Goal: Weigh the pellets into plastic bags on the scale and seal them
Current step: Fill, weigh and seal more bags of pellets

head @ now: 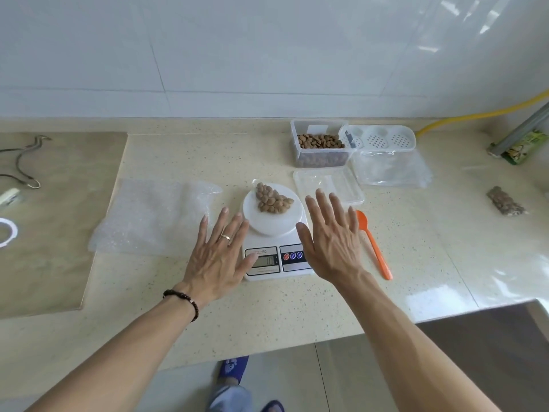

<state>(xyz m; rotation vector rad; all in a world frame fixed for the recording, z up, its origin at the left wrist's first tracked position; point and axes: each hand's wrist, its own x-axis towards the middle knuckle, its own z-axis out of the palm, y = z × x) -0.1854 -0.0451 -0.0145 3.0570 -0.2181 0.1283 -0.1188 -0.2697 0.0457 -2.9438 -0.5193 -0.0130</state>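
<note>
Left hand flat, fingers straight and spread, holding nothing, just left of the scale, thumb tip over the edge of the display. Ring on one finger; dark bead bracelet at the wrist. Right hand likewise flat and spread, holding nothing, just right of the scale, thumb reaching over the button panel. Whether either palm touches the table cannot be told.

On the scale's round white pan: a clear bag of brown pellets, lying flat, its neck toward the far left of the pan. Display digits blurred; a small model label above them too faint to read surely. Three round buttons, one red and two blue, right of the display.

Just right of the scale, beyond the right hand: orange spoon, bowl away from the person. Behind and right of the scale: clear lid lying flat. Farther back: clear tub part full of pellets, with a white perforated tray touching its right side and a stack of clear bags in front of the tray. Well right of the scale: a small filled bag of pellets. Far back right: a green printed packet, writing unreadable, and a yellow hose.

Left of the scale: bubble wrap spread flat. Far left: a dark cable and a white ring.
</note>
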